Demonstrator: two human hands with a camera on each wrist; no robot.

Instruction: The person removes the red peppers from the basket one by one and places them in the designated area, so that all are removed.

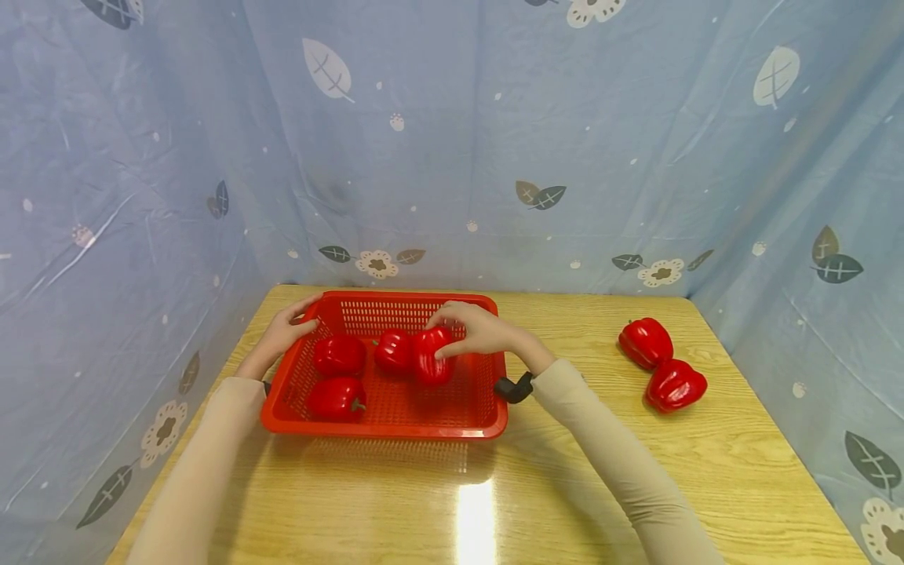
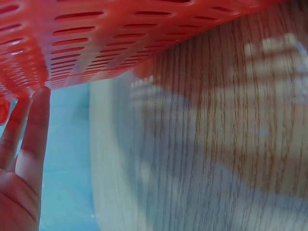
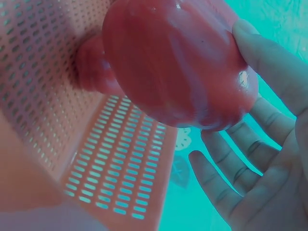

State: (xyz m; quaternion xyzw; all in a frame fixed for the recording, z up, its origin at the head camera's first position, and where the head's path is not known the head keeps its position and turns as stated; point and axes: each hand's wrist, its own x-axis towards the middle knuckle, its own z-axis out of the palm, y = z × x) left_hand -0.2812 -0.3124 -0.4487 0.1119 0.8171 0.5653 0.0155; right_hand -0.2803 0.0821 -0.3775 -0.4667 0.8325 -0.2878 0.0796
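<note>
My right hand (image 1: 478,329) grips a red bell pepper (image 1: 431,357) over the right half of a red plastic basket (image 1: 381,431). In the right wrist view the thumb lies on one side of this held pepper (image 3: 178,62), with fingers on the other. At the basket's left rim, near the back corner, my left hand (image 1: 281,333) holds the edge, thumb on the inner side. The left wrist view shows left fingers (image 2: 36,134) against the slotted outer wall (image 2: 96,43). Inside the basket are more red peppers: one beside the held pepper (image 1: 394,351) and two at left (image 1: 339,355).
Two more red bell peppers (image 1: 646,343) lie touching each other on the wooden table (image 1: 579,471), right of the basket. A blue curtain (image 1: 452,157) with leaf and flower prints hangs behind the table and along both sides.
</note>
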